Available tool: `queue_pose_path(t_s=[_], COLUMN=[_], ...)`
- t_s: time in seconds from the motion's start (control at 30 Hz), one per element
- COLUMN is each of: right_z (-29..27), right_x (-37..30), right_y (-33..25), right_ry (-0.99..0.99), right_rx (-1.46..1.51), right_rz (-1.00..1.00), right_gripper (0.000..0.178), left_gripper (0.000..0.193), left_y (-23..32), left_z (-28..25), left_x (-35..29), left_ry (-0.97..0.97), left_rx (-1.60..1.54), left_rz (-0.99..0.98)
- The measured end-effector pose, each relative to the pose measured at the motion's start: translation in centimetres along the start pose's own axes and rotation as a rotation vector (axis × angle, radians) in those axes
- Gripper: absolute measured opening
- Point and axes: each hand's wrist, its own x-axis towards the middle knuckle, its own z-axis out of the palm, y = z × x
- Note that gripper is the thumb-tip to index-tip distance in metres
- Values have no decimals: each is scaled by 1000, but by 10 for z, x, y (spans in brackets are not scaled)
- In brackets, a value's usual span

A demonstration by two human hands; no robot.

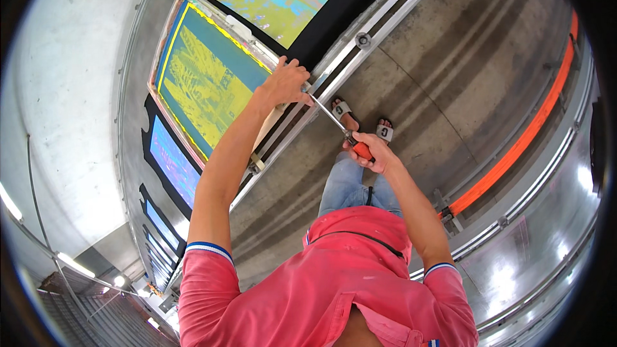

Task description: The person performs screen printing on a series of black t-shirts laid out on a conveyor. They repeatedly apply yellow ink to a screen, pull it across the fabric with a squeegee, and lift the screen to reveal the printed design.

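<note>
Concrete floor [443, 77] extends toward 2 o'clock; a metal rail [411, 8] runs along it from 1 to 8 o'clock. Framed screen [205, 83], smeared yellow-green, lies at 10 o'clock; black sheet [279, 0] with a coloured print, at 11. Screwdriver [362, 150] sits just right of centre, shaft aimed toward 10–11 o'clock, at the screen's corner. Left hand [286, 83] lies over that corner, fingers bent; whether it pinches anything, cannot tell. Right hand [376, 153], 3 o'clock, is wrapped around the red handle.
</note>
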Motion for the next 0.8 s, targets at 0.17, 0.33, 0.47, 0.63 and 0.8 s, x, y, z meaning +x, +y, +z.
queue_pose_path(t_s=[0.17, 0.33, 0.47, 0.63, 0.8], right_z=[9, 9, 9, 10, -17], right_x=[-3, 0, 1, -12, -51], right_y=[-2, 5, 7, -2, 3], right_ry=[162, 203, 216, 157, 108], right_rx=[-193, -331, -370, -339, -543], right_rz=[-118, -253, -269, -195, -142], right_gripper=[31, 27, 28, 30, 28], left_gripper=[65, 64, 64, 66, 68], left_y=[0, 0, 1, -2, 2], left_z=[3, 4, 4, 3, -2], left_x=[-1, -1, 0, -1, -14], left_ry=[18, 19, 26, 18, 115], left_rx=[-15, -29, -40, -55, -6], left_rz=[4, 3, 0, -6, -1])
